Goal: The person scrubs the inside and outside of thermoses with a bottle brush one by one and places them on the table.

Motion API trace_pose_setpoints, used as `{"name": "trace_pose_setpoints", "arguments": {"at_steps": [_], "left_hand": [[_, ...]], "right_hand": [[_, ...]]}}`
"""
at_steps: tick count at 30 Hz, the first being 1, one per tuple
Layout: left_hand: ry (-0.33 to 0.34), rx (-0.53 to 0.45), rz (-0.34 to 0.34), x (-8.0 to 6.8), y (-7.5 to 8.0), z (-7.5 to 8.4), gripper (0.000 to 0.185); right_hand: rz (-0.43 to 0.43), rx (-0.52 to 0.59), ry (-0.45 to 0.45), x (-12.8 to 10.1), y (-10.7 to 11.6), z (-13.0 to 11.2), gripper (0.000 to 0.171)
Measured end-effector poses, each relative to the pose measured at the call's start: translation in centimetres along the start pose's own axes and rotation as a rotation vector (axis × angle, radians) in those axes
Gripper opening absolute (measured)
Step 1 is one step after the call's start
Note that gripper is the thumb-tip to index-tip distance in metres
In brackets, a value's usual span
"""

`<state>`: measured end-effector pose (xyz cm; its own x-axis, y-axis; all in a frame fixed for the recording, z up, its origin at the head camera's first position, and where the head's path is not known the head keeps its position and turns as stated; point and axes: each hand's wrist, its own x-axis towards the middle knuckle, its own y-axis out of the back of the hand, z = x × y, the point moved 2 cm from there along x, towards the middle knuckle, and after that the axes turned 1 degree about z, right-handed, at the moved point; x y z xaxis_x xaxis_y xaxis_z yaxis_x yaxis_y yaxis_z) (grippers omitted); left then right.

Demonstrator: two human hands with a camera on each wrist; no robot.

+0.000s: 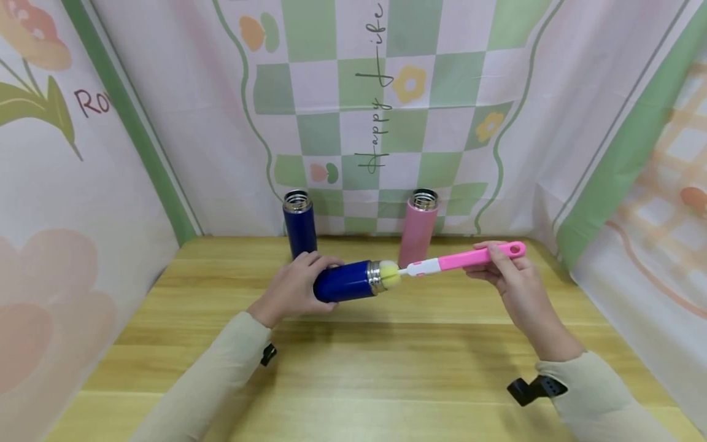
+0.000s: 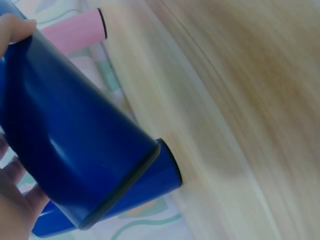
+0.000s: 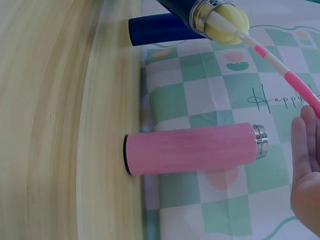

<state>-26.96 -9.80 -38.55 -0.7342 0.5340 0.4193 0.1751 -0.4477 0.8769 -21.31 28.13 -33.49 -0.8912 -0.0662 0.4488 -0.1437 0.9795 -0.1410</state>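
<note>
My left hand (image 1: 301,285) grips a blue steel bottle (image 1: 345,281) near its base, tipped on its side above the table with the mouth to the right. A bottle brush (image 1: 469,259) with a pink and white handle reaches into that mouth. Its yellow sponge head (image 3: 232,22) bulges at the metal rim, partly outside. My right hand (image 1: 510,285) holds the pink handle near its holed end, thumb along the near side. In the left wrist view the tilted blue bottle (image 2: 75,130) fills much of the frame, fingers round its side.
A second blue bottle (image 1: 301,230) stands uncapped at the table's back edge, behind my left hand. To its right, an uncapped pink bottle (image 1: 418,230) stands upright. The wooden table (image 1: 353,380) ends at a checked green and white cloth (image 1: 364,135); curtains flank both sides.
</note>
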Motion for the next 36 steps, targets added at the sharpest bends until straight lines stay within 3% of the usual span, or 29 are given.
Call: {"name": "trace_pose_setpoints", "arguments": {"at_steps": [8,16,28,36], "left_hand": [[0.002,-0.014,0.031,-0.2,-0.2,-0.5,0.075],[0.001,-0.058,0.061,-0.7,-0.2,-0.8,0.076],[-0.012,-0.108,0.099,-1.0,-0.3,-0.7,0.075],[-0.011,-0.125,0.085,-0.9,-0.2,-0.3,0.075]], "right_hand": [[0.032,0.023,-0.004,0.0,0.5,0.1,0.027],[0.006,0.041,-0.011,-0.2,0.7,0.5,0.025],[0.026,0.061,0.009,0.1,-0.2,0.6,0.024],[-0.043,0.095,0.025,0.2,-0.9,1.3,0.023]]}}
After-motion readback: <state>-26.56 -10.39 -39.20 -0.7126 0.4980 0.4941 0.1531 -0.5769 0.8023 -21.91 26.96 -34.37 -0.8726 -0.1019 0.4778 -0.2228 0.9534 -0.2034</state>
